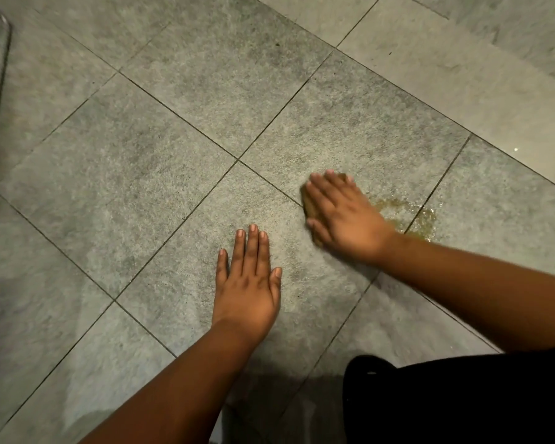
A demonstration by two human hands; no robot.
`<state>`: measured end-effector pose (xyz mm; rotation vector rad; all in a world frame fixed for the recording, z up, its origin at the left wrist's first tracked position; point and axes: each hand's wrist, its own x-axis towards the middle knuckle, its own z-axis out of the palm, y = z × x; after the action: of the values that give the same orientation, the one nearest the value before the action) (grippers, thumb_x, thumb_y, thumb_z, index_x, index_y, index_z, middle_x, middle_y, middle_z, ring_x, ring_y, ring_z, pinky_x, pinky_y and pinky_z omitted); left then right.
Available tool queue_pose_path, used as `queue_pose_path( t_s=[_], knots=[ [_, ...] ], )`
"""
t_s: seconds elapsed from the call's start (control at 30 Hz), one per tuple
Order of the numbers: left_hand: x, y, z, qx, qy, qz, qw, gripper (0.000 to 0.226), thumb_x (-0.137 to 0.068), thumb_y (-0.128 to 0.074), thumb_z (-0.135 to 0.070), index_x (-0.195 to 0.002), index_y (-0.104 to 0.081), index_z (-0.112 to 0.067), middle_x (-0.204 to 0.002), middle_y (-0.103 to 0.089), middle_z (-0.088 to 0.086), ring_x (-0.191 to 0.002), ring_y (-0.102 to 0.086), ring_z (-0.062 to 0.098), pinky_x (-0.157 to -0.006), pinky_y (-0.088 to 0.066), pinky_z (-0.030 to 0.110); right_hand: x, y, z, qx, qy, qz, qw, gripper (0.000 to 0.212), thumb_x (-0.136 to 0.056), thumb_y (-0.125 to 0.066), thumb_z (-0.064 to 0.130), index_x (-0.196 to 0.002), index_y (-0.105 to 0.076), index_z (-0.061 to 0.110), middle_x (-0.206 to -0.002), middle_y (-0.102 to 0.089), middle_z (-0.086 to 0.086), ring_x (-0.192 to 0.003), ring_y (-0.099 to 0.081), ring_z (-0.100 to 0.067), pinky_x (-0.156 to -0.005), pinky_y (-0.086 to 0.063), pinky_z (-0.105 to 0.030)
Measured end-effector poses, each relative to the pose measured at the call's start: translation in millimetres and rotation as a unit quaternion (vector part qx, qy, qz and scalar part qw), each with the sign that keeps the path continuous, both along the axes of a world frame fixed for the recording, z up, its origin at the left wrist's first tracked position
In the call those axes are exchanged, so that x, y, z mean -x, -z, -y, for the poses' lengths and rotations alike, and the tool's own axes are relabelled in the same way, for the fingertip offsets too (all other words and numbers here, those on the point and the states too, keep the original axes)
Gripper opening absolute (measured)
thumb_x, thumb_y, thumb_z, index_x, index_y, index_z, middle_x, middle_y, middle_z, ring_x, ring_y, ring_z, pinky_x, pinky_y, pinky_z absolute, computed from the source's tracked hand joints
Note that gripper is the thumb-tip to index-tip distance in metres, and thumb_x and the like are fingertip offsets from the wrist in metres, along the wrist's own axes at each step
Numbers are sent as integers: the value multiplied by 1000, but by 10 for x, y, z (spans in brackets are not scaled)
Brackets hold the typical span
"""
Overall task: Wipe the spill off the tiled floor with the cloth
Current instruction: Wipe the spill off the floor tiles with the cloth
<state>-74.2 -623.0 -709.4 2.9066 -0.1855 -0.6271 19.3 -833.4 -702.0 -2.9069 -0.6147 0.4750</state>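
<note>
Spill (pixel 410 216): yellowish wet patch on the floor, right of centre, lying across a dark grout line; glistens at its right edge; left end runs under the right wrist.
Cloth (pixel 309 205): brownish, almost wholly hidden under the right hand; only a thin edge shows past the fingers on the left and a bit at the fingertips; lies on the tile just left of the spill, touching or nearly touching its left end, exact contact hidden by the hand.
Writing: none readable anywhere in view.
Right hand (pixel 345 216): flat, palm down, fingers straight and slightly spread, pressing on the cloth; slightly blurred; thumb lies along the near edge of the cloth; forearm comes in from the lower right.
Left hand (pixel 249 283): flat on bare tile, palm down, fingers straight and close together, thumb out to the right; holds nothing; near the right hand but apart from it, below and to its left.
Floor (pixel 135 174): grey speckled square tiles with thin dark grout lines running diagonally; lighter, smoother tiles along the upper right.
Garment (pixel 462 402): black fabric at the lower right corner, under the right forearm.
Metal tube (pixel 0 91): curved, shiny, at the far left edge, well apart from both hands; blurred, kind of object not clear.
</note>
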Motion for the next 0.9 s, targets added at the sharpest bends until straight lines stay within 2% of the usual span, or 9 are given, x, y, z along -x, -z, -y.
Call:
queue_pose_path(
  t_s=[0.13,0.3,0.47,0.6,0.8,0.9],
  knots=[
    [-16,-7,-8,2,2,6,1000,63,-96,6,-44,-149,27,-18,-156,36,0,-141,37,16,-119,13,45,-379,-41,-54,-14,36,-17,999,68,-103,-26,50,-158,-6,14,-166,-3,-8,-152,5,-26,-122,8,-41],
    [-31,-38,-23,6,4,10,1000,63,-98,1,-45,-151,23,-19,-159,30,-1,-144,31,16,-120,11,43,294,-54,32,-18,32,-18,999,69,-102,-22,54,-158,-3,16,-165,-4,-6,-151,8,-24,-121,10,-41],
    [-30,-57,35,12,-11,14,1000,64,-98,-4,-43,-153,17,-18,-161,24,1,-146,27,16,-120,10,44,1082,0,144,-20,-25,-4,999,67,-101,-32,50,-154,-27,9,-160,-28,-11,-151,-13,-29,-120,-12,-48],
    [-37,-70,138,16,-38,20,999,66,-96,-3,-43,-154,14,-16,-162,22,2,-147,24,18,-120,10,46,736,44,171,-18,-53,-5,998,67,-100,-29,50,-153,-29,9,-160,-29,-11,-150,-17,-30,-122,-12,-47],
    [-121,-143,304,21,-4,15,1000,62,-99,-2,-42,-151,20,-17,-159,29,2,-144,30,17,-119,14,45,-169,-4,129,-15,18,-5,1000,76,-95,-11,58,-157,-11,14,-165,-10,-8,-152,1,-26,-124,1,-45],
    [-131,-149,289,16,-3,-10,1000,61,-103,-5,-44,-149,24,-18,-156,35,1,-142,36,17,-118,16,46,-174,-24,114,-17,25,0,1000,71,-99,-19,54,-157,-11,14,-165,-11,-7,-152,1,-25,-123,4,-42]
  ],
)
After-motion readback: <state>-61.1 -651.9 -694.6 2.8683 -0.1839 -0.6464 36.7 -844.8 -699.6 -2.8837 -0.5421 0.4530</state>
